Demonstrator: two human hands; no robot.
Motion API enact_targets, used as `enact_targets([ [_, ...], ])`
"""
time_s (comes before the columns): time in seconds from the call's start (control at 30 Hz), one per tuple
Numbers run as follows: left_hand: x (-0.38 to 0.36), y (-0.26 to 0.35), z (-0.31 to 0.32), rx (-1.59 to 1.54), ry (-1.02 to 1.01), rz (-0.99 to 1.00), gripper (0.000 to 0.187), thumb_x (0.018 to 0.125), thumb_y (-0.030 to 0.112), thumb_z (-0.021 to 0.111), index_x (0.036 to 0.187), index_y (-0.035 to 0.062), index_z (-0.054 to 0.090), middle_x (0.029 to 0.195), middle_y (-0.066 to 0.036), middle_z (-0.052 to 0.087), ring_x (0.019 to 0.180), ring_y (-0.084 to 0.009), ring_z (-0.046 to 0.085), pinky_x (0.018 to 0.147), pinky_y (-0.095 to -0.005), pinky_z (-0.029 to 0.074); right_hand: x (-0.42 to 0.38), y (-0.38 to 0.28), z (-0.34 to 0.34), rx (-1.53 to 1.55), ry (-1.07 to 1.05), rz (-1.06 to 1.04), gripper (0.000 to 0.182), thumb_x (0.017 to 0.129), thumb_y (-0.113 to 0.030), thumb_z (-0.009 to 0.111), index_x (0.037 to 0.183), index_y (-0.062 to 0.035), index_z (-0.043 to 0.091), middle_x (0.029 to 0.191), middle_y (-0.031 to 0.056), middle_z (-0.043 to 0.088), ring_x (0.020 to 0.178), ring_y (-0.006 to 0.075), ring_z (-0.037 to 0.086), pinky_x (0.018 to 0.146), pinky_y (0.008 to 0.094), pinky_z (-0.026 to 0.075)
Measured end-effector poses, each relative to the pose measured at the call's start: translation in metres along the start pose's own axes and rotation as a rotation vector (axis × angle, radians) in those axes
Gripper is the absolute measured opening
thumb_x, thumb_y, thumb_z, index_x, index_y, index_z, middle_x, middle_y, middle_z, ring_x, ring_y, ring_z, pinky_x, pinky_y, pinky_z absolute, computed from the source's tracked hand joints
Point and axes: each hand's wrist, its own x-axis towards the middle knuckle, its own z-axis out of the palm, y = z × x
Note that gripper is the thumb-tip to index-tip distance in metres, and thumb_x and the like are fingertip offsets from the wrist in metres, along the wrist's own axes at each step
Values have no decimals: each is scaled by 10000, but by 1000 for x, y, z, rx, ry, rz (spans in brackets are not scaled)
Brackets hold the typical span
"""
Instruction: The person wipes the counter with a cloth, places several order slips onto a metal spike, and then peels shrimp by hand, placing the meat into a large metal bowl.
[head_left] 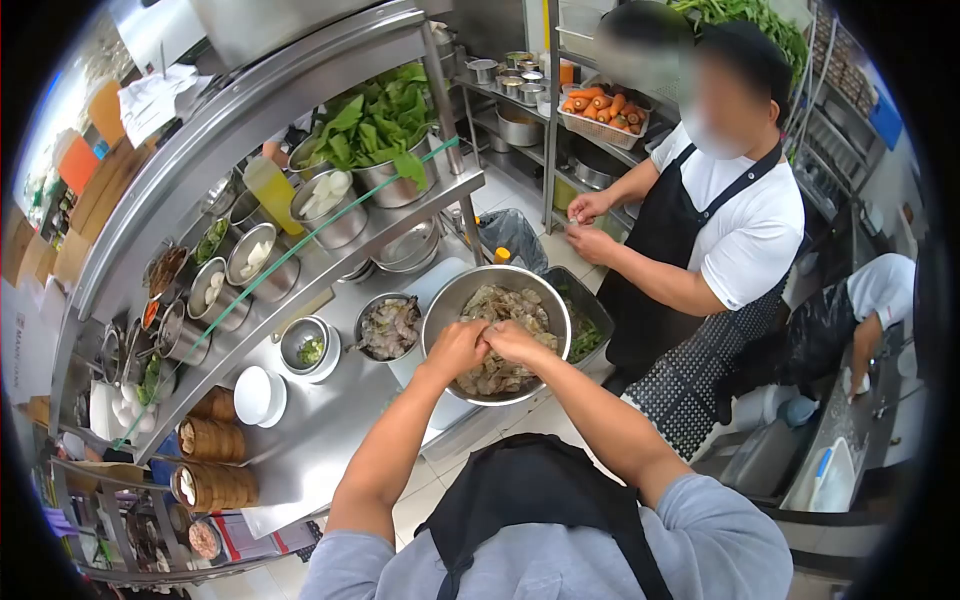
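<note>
A large steel bowl [431, 311] stands in front of me with a heap of raw, greyish shrimp [500, 305] in it. Over the near left part of the heap, my left hand [455, 350] and my right hand [513, 343] meet with fingertips pinched together. Whatever they pinch is hidden by the fingers. To the left of the large bowl is a smaller steel bowl [362, 318] of shrimp or shrimp pieces. A pale cutting board [432, 285] lies partly beneath the large bowl.
White bowls [258, 396] and bamboo steamers [216, 487] stand on the steel counter [312, 425]. Above it runs a shelf with leafy greens [375, 125] and steel pots. A lined bin [512, 235] and a dark crate [590, 320] sit beyond. A co-worker [745, 200] stands at the right.
</note>
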Motion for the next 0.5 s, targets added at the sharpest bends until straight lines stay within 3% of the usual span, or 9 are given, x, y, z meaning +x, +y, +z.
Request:
enact_targets([
  [0.1,-5,-8,0,-57,39,34,299,775,110,610,1058,57,693,907,-215,690,826,-428,651,737,-489,526,7,9,14,-201,165,-118,367,911,-327,519,822,-13,687,765,94,669,730,158,624,666,330,475],
  [0.17,-10,-13,0,-122,93,86,279,783,77,592,1041,48,694,896,-219,689,820,-428,651,734,-489,528,6,11,23,-290,301,-186,369,865,-366,535,879,-57,735,812,178,705,707,282,684,676,393,507],
  [0.3,-16,-25,-2,-168,154,141,311,793,40,562,1074,54,692,904,-220,683,819,-425,655,734,-477,529,4,14,29,-219,260,-106,382,860,-404,567,838,-59,730,746,159,690,650,277,666,655,400,500],
  [0.37,-20,-20,-7,-313,93,64,298,852,28,530,1102,46,692,842,-182,713,782,-320,710,689,-411,552,4,18,31,-154,322,-160,439,893,-435,577,788,-32,715,711,128,692,644,257,662,643,376,498],
  [0.4,-19,-22,-6,-320,97,64,298,852,28,530,1102,46,692,842,-182,713,782,-320,710,689,-411,552,5,19,30,-162,323,-157,439,893,-435,577,788,-32,715,711,128,692,644,257,662,643,376,498],
  [0.47,-20,-26,-2,-702,-67,-279,271,921,-8,462,1076,33,681,817,-107,704,691,-175,687,594,-326,561,5,21,28,113,253,-171,492,954,-464,539,782,-28,689,675,80,665,568,186,601,535,329,449],
  [0.5,-21,-34,7,-705,-57,-285,271,921,-8,462,1076,33,681,817,-107,704,691,-175,687,594,-326,561,3,16,25,106,244,-172,492,954,-464,539,782,-28,689,675,80,665,568,186,601,535,329,449],
])
